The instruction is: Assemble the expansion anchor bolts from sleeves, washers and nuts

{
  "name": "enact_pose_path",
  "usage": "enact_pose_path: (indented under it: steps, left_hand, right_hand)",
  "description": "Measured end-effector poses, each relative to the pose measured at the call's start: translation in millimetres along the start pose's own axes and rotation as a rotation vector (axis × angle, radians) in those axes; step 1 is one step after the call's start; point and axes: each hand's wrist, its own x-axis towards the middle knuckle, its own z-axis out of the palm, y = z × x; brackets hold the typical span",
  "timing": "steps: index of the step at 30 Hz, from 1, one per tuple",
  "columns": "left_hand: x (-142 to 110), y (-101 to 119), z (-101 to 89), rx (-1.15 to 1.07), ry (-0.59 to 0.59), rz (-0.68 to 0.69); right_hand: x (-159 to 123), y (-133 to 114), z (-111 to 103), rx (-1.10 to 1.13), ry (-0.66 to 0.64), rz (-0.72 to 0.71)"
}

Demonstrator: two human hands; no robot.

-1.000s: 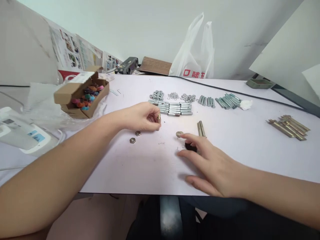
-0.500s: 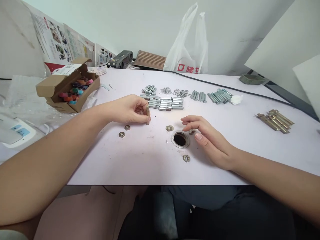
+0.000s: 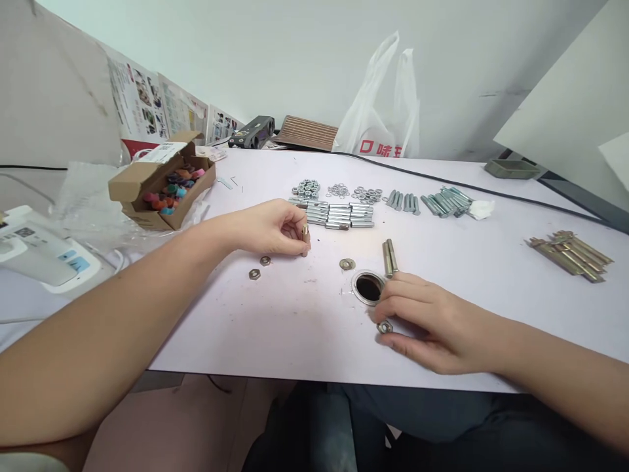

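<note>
My left hand (image 3: 282, 229) pinches a brass-coloured bolt (image 3: 305, 235) upright on the table, its narrow end up; the fingers hide part of it. Two hex nuts (image 3: 254, 274) lie on the near side of that hand. My right hand (image 3: 432, 321) has thumb and fingertips closed around another hex nut (image 3: 384, 327), just in front of a round hole with a metal rim (image 3: 354, 288). Flat washers (image 3: 346, 264) lie beyond the hole. Two brass-coloured bolts (image 3: 390, 257) lie side by side past my right fingers.
Silver sleeves (image 3: 339, 215), nuts (image 3: 305, 189), small rings (image 3: 338, 191), washers (image 3: 369, 195) and silver bolts (image 3: 447, 202) form groups farther back. Brass-coloured anchor bolts (image 3: 570, 254) are piled at right. At left is an open cardboard box (image 3: 132, 187). A black cable (image 3: 442, 180) crosses the back.
My right hand has come nearer from beside the hole and closed on the hex nut, uncovering the two bolts. My left hand keeps hold of its bolt. The whole view has shifted slightly.
</note>
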Motion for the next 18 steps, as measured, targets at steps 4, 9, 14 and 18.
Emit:
enact_pose_path:
  steps: [4, 9, 14, 18]
  left_hand:
    - [-1, -1, -0.5, -0.006, -0.026, 0.022]
    - [-3, 0, -1.4, 0.010, -0.044, 0.049]
    - [-7, 1, -3.5, 0.034, -0.071, 0.092]
    - [-6, -3, -3.4, 0.049, -0.069, 0.163]
  right_hand:
    - [14, 0, -9, 0.111, 0.024, 0.042]
    - [69, -1, -28, 0.084, 0.275, 0.202]
    - [123, 11, -27, 0.014, 0.321, 0.107]
    - [130, 18, -19, 0.083, 0.294, 0.024]
